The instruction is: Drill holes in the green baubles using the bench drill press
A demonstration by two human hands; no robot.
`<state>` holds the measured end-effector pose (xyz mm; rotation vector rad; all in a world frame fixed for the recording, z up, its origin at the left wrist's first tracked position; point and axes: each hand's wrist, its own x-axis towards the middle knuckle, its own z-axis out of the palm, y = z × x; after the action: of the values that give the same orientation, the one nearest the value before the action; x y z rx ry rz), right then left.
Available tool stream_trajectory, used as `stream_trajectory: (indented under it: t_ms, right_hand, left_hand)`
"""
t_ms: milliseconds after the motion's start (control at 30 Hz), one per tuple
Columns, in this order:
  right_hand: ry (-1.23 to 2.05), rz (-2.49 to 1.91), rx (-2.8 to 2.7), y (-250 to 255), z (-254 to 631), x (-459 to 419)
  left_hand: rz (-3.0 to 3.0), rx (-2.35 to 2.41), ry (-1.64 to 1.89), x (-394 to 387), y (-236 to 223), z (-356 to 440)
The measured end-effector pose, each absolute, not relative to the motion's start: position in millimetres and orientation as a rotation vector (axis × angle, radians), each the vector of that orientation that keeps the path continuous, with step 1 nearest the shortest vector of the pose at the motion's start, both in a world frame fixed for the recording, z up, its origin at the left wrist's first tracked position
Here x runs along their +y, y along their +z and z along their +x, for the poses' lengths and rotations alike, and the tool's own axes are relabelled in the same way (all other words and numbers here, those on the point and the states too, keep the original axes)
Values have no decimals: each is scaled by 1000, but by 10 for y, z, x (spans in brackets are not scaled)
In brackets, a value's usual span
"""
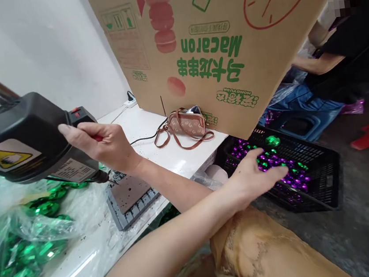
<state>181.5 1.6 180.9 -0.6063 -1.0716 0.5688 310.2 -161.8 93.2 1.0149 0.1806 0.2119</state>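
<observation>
Small faceted balls in metallic purple and green point(298, 182) lie loosely in a black perforated plastic basket point(334, 170) at the right, below the tabletop's edge; a larger bright-green ball point(273, 141) shows at their far side. The left hand point(250, 175), its forearm crossing over the right one, is spread above the basket, thumb and fingers well apart, with nothing visible between them. The right hand point(107, 143) is curled at the black-housed bench drill point(34, 138) on the left; what it grips cannot be told. Step in hand, as judged: a transfer at the basket, whether taking or releasing being unclear. The next move would call for uncrossing the forearms without jostling the drill. Materials: the slender bit point(113, 182) points down toward a flat brown board point(133, 191), pierced by a dark hole and resting on a grey slotted base point(122, 216). The glossy white tabletop point(149, 124) bears dark crumbs and, at the near left, mirror-faceted green pieces point(42, 208) beneath crinkled clear film. Matt printed cardboard point(198, 21) forms a flat far wall
</observation>
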Motion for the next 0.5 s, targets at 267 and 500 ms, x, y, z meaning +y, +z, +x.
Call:
stream_trajectory:
  t_ms: [267,500]
  right_hand:
    - [733,-422,-1080,1725,1868,-57]
    - [522,-462,-1096,1609,1850,28]
  left_hand:
    - [1398,331,94,-1393,1303,1160]
    - [1296,662,411,-1610,572,-90]
